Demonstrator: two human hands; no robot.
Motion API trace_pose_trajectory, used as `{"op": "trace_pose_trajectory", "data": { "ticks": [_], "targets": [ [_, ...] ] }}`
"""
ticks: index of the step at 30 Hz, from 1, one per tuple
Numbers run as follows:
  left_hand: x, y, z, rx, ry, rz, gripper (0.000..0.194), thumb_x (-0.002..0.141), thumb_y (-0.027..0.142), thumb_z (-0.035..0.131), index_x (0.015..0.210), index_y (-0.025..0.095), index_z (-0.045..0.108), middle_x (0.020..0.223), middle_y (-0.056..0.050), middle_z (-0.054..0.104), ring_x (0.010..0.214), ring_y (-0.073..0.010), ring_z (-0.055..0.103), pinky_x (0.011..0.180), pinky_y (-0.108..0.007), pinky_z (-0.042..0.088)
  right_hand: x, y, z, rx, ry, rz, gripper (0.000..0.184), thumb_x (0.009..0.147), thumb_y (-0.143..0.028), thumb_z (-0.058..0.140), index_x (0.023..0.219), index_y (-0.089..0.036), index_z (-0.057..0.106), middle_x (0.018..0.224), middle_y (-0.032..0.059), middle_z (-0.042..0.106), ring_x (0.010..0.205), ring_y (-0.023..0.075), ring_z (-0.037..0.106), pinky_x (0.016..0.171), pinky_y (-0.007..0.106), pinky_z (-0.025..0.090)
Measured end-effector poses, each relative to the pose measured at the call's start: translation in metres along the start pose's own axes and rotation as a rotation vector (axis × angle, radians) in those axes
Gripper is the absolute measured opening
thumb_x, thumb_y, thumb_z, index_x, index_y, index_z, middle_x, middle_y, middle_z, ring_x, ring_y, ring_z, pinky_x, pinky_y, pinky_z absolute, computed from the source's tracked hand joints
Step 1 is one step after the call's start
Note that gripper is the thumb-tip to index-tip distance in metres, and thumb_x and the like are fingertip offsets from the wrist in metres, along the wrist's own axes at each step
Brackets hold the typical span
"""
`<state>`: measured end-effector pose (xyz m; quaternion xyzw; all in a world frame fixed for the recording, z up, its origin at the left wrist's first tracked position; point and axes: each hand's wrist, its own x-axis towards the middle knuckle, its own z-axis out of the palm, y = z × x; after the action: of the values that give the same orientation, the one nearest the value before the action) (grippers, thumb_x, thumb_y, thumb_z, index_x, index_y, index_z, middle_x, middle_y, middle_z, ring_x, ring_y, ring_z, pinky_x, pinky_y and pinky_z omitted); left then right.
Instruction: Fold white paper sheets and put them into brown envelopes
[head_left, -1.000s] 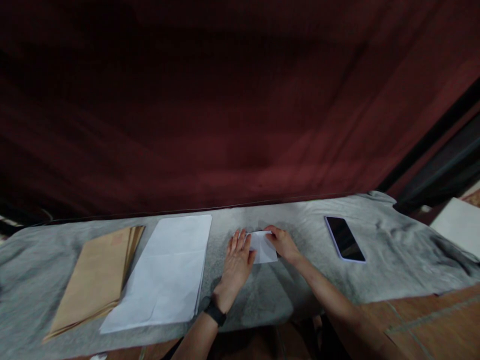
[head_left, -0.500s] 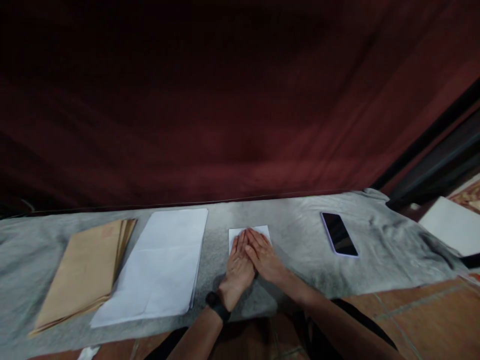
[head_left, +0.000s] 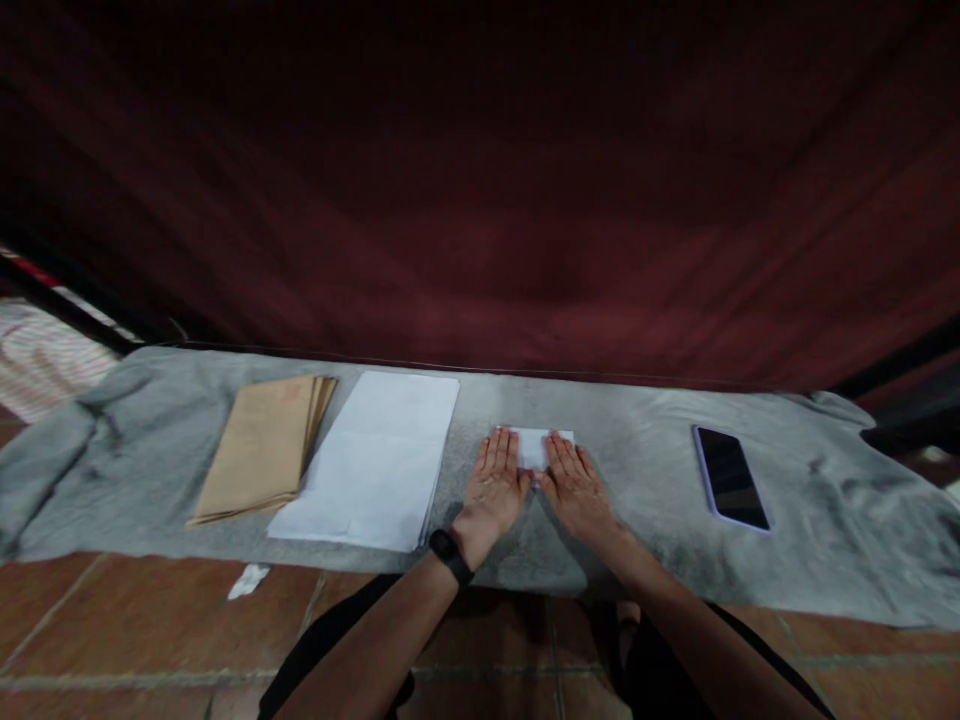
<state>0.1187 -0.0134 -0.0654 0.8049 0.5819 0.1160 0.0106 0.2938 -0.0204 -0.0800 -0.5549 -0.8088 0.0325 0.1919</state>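
A small folded piece of white paper lies on the grey cloth in front of me, partly covered by both hands. My left hand rests flat on its left side, fingers straight and pointing away from me. On the right side, my right hand presses down the same way with the palm flat. The thumbs nearly meet at the paper's near edge. Between the hands the paper's middle shows. A black band is around my left wrist.
Left of the hands lies a stack of white paper sheets, and beyond it several brown envelopes. A phone in a purple case is at the right. A dark red curtain hangs behind the grey cloth. White scrap lies on the tiled floor.
My hands, earlier together and overlapping at the paper's middle, have slid apart to its left and right sides. The camera view has also turned, shifting everything in the picture.
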Motion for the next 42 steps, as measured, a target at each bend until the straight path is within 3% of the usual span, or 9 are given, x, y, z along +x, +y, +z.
{"op": "trace_pose_trajectory", "data": {
  "ticks": [6,11,15,18,21,25,32,42],
  "targets": [
    [-0.003,-0.001,-0.006,0.01,-0.038,-0.086,0.07,0.101,0.046,0.034,0.154,0.0,0.027,0.162,-0.023,0.028,0.153,-0.0304,0.019,0.126,-0.05,0.014,-0.01,0.017,-0.001,-0.085,0.005,0.04,0.062,0.106,-0.041,0.03,0.158,-0.008,0.025,0.161,0.0181,0.031,0.15,0.0296,0.028,0.121,0.054,0.023],
    [-0.004,0.0,-0.01,-0.005,-0.051,-0.091,0.071,0.101,0.048,0.033,0.156,0.004,0.025,0.163,-0.021,0.028,0.154,-0.0304,0.018,0.126,-0.052,0.013,-0.02,0.032,-0.004,-0.097,0.019,0.073,0.066,0.105,-0.047,0.03,0.159,-0.009,0.025,0.162,0.0175,0.031,0.149,0.0308,0.029,0.12,0.056,0.025],
    [-0.003,0.001,-0.014,0.014,-0.035,-0.094,0.07,0.101,0.046,0.033,0.153,-0.001,0.031,0.161,-0.023,0.03,0.153,-0.0316,0.019,0.126,-0.051,0.012,-0.022,0.029,-0.012,-0.089,0.051,0.084,0.062,0.105,-0.043,0.032,0.157,-0.009,0.028,0.162,0.0179,0.031,0.15,0.0326,0.029,0.12,0.057,0.025],
    [-0.003,0.005,-0.017,-0.003,-0.005,-0.025,0.062,0.101,0.036,0.032,0.151,-0.002,0.034,0.16,-0.023,0.033,0.153,-0.0299,0.02,0.126,-0.05,0.015,-0.021,0.014,-0.018,-0.04,0.038,-0.002,0.059,0.106,-0.036,0.032,0.159,-0.013,0.024,0.162,0.0147,0.031,0.15,0.0288,0.028,0.122,0.054,0.026],
    [-0.004,0.008,-0.014,-0.06,0.033,0.109,0.056,0.1,0.024,0.029,0.154,0.006,0.032,0.161,-0.016,0.036,0.152,-0.0239,0.023,0.125,-0.045,0.024,-0.021,-0.001,-0.02,0.009,-0.013,-0.1,0.058,0.106,-0.033,0.033,0.16,-0.016,0.023,0.162,0.011,0.034,0.15,0.0244,0.03,0.123,0.049,0.027],
    [-0.006,0.005,-0.003,-0.085,0.046,0.215,0.056,0.101,0.025,0.028,0.155,0.01,0.03,0.161,-0.014,0.036,0.151,-0.0229,0.028,0.122,-0.044,0.032,-0.023,-0.006,-0.018,-0.017,-0.046,-0.119,0.057,0.106,-0.035,0.036,0.158,-0.016,0.027,0.161,0.0102,0.035,0.149,0.0222,0.032,0.123,0.046,0.029],
    [-0.012,-0.01,0.007,-0.035,0.074,0.18,0.06,0.101,0.032,0.033,0.157,0.01,0.027,0.16,-0.016,0.037,0.15,-0.0245,0.03,0.121,-0.047,0.032,-0.029,0.006,-0.019,-0.051,0.006,-0.063,0.062,0.103,-0.041,0.042,0.157,-0.012,0.029,0.16,0.0138,0.036,0.148,0.0257,0.033,0.122,0.048,0.029],
    [-0.021,-0.029,0.001,0.037,0.057,0.12,0.061,0.099,0.037,0.037,0.152,0.007,0.036,0.157,-0.019,0.04,0.148,-0.0286,0.034,0.119,-0.049,0.036,-0.037,0.026,-0.028,-0.033,-0.047,0.014,0.062,0.102,-0.042,0.043,0.156,-0.012,0.034,0.16,0.0131,0.036,0.149,0.0252,0.033,0.123,0.047,0.03]
  ]
}}
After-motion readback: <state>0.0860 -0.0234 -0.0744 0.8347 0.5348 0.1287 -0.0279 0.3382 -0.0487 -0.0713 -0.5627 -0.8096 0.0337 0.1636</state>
